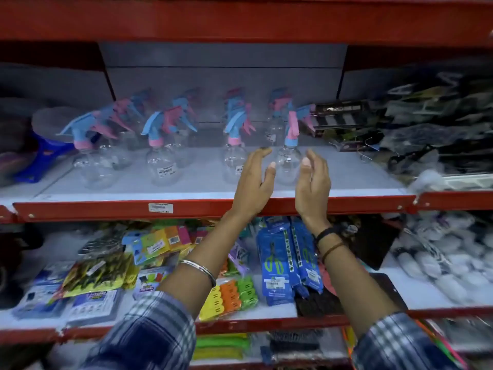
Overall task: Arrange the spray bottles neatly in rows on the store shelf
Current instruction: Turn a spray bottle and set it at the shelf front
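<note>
Spray bottles stand on the middle shelf, white deck with a red front lip. Four columns run front to back. Front row, counted left to right: bottle one, blue head with pink collar; bottle two, same colours, white label on the body; bottle three, same colours, label partly behind my left hand; bottle four, pink trigger on a blue collar. So four clear bottles up front. More bottles sit behind each one, heads overlapping and blurred; I can't count the back rows reliably. At least one sits behind bottle four, with a small label.

My left hand and right hand are both open, palms facing each other, on either side of bottle four. Neither clamps it; whether the fingertips touch the plastic, I can't tell. Both hands sit just above the shelf's front lip.

One price tag is on the red lip under bottle two. One silver bangle on my left wrist, two bands on my right. Plaid sleeves on both arms.

Lower shelf holds packaged goods: blue carded packs and a set of yellow, orange and green clips among them. Dark mixed stock fills the shelf bay to the right.
</note>
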Tool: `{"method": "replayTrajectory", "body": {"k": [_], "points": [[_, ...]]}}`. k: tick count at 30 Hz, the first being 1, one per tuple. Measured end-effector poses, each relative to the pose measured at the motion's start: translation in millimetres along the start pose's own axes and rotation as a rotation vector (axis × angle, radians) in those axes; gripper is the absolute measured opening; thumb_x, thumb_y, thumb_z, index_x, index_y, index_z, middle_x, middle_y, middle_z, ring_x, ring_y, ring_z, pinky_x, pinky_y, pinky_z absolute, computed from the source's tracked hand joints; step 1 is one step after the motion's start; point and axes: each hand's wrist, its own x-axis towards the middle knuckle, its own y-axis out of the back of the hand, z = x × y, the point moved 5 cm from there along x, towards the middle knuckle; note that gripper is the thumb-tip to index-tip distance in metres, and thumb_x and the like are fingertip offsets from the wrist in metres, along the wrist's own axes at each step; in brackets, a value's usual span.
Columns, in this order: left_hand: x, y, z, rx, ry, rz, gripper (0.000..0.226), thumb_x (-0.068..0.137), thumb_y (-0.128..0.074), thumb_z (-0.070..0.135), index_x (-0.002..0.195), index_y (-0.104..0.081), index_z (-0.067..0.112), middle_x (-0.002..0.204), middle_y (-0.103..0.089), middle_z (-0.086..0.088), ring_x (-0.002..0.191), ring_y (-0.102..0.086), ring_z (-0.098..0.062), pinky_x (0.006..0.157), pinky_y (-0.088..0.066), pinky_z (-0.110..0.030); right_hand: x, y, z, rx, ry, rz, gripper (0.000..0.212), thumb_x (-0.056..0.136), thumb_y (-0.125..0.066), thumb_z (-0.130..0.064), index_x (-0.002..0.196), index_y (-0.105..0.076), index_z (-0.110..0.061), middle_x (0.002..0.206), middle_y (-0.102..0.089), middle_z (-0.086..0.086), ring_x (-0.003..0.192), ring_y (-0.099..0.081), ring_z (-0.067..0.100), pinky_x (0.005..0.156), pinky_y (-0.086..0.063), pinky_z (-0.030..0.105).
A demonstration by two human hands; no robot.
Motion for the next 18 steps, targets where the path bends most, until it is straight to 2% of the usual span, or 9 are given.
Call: {"method": "replayTrajectory", "body": {"k": [4, 6, 8, 10, 11, 13, 15, 18], "points": [[37, -28, -9, 0.06, 0.19, -0.146, 0.053, 0.09, -0.047, 0.009, 0.138, -0.026, 0.003, 0.144, -0.031, -0.017, 0.133, -0.033, -0.025, 0.109, -0.027, -0.032, 47, -9, 31, -0.042, -0.257, -0.148, 0.041, 0.097, -0.033, -0.021, 0.135, -0.041, -0.005, 0.143, -0.042, 0.014, 0.131, -0.04, 0.027, 0.102, -0.028, 0.024], [49, -43, -19, 0.095, 0.312, -0.268, 0.066, 0.089, -0.049, 0.01, 0.144, -0.013, 0.004, 0.151, -0.018, -0.018, 0.138, -0.026, -0.03, 0.109, -0.024, -0.028, 62, -16, 48, -0.006, -0.409, -0.228, 0.043, 0.095, -0.03, -0.018, 0.135, -0.041, -0.009, 0.144, -0.042, 0.013, 0.129, -0.041, 0.026, 0.098, -0.032, 0.026], [54, -54, -32, 0.085, 0.425, -0.36, 0.075, 0.088, -0.051, 0.014, 0.146, -0.004, 0.008, 0.154, -0.011, -0.016, 0.14, -0.023, -0.031, 0.109, -0.027, -0.031, 73, -23, 64, -0.012, -0.499, -0.323, 0.034, 0.093, -0.031, -0.019, 0.121, -0.048, -0.013, 0.126, -0.053, 0.011, 0.11, -0.048, 0.023, 0.082, -0.04, 0.027], [56, -61, -40, 0.064, 0.477, -0.387, 0.08, 0.087, -0.055, 0.014, 0.146, -0.001, 0.009, 0.155, -0.013, -0.017, 0.14, -0.024, -0.031, 0.108, -0.029, -0.035, 78, -26, 71, -0.035, -0.565, -0.401, 0.016, 0.092, -0.036, -0.021, 0.102, -0.048, -0.018, 0.099, -0.053, 0.003, 0.086, -0.048, 0.019, 0.063, -0.036, 0.025], [56, -62, -41, 0.055, 0.48, -0.388, 0.08, 0.087, -0.056, 0.014, 0.147, -0.003, 0.01, 0.154, -0.018, -0.018, 0.139, -0.027, -0.032, 0.108, -0.031, -0.035, 79, -27, 74, -0.028, -0.571, -0.42, 0.014, 0.092, -0.04, -0.022, 0.102, -0.049, -0.019, 0.096, -0.052, 0.001, 0.081, -0.048, 0.016, 0.063, -0.036, 0.025], [57, -61, -38, 0.08, 0.434, -0.375, 0.076, 0.085, -0.06, 0.014, 0.146, -0.013, 0.011, 0.149, -0.031, -0.018, 0.134, -0.036, -0.032, 0.104, -0.034, -0.034, 78, -23, 78, 0.042, -0.547, -0.42, 0.017, 0.092, -0.046, -0.021, 0.107, -0.053, -0.019, 0.099, -0.054, 0.0, 0.088, -0.05, 0.015, 0.075, -0.039, 0.025], [56, -59, -28, 0.116, 0.35, -0.346, 0.069, 0.084, -0.063, 0.015, 0.142, -0.025, 0.009, 0.142, -0.041, -0.019, 0.129, -0.042, -0.031, 0.101, -0.036, -0.032, 76, -15, 78, 0.093, -0.527, -0.384, 0.013, 0.091, -0.049, -0.017, 0.101, -0.056, -0.02, 0.09, -0.056, -0.003, 0.092, -0.049, 0.018, 0.075, -0.039, 0.024], [49, -58, -19, 0.113, 0.288, -0.336, 0.068, 0.081, -0.067, 0.018, 0.138, -0.032, 0.01, 0.133, -0.047, -0.02, 0.121, -0.047, -0.032, 0.099, -0.041, -0.035, 72, -2, 75, 0.107, -0.495, -0.387, 0.013, 0.091, -0.05, -0.017, 0.103, -0.055, -0.019, 0.087, -0.055, -0.007, 0.095, -0.051, 0.018, 0.083, -0.04, 0.026]]}}
